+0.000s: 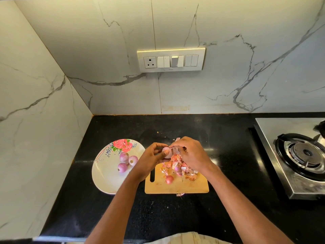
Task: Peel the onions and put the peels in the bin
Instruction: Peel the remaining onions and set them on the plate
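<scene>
My left hand [150, 159] grips a small pale pink onion [167, 152] above the far end of a wooden cutting board [190, 185]. My right hand [190, 152] pinches a strip of its skin [175, 150] at the onion's right side. A heap of dry peels [181, 167] lies on the board under my right hand. One unpeeled onion [169, 179] lies on the board near its middle. Three peeled purple onions [126, 162] sit on a white flowered plate [105, 173] to the left.
A steel gas stove [299, 159] stands at the right on the black counter [158, 217]. A loose peel scrap [180, 194] lies just in front of the board. Marble walls close off the back and the left. No bin is in view.
</scene>
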### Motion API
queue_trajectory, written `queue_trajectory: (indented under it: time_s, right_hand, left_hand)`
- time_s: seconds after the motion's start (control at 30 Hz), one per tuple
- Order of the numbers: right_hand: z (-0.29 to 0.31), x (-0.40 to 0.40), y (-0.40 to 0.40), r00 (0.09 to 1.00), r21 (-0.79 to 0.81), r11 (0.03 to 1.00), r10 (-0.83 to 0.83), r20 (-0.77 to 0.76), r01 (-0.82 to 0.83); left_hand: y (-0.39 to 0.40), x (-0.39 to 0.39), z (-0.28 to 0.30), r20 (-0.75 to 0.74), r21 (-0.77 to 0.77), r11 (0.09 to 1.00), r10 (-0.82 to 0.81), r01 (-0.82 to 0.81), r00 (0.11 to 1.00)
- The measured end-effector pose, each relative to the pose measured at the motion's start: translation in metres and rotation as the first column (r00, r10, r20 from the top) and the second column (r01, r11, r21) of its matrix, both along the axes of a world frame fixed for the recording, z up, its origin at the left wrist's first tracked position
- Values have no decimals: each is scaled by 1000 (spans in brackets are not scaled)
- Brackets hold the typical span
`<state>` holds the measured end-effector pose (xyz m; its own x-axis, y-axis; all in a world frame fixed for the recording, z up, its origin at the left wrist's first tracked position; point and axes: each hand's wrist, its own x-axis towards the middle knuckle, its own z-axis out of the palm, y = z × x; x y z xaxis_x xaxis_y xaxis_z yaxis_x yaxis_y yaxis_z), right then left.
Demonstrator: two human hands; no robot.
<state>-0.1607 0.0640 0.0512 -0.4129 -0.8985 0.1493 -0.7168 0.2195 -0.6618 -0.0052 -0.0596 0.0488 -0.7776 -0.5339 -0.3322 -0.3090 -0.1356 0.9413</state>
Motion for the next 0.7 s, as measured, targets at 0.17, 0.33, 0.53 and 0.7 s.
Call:
queue_trajectory:
  time_s: [0.17, 0.33, 0.53, 0.7]
  right_hand:
    - [-4, -12, 5, 994, 6, 994, -107, 20, 107]
    - [-21, 0, 6, 998, 174, 985, -26, 53, 17]
    - [-29, 4, 7, 997, 197, 980, -46, 63, 32]
    - [-8, 10, 1, 963, -46, 996, -58, 264, 73]
  left_hand:
    - [-6, 9, -4, -30, 178, 977, 124, -117, 992]
    - [1, 3, 0, -51, 264, 954, 159, -141, 986]
    - [4, -4, -2, -37, 215, 961, 186, -173, 982]
    - [3, -6, -6, -40, 245, 937, 267, -250, 963]
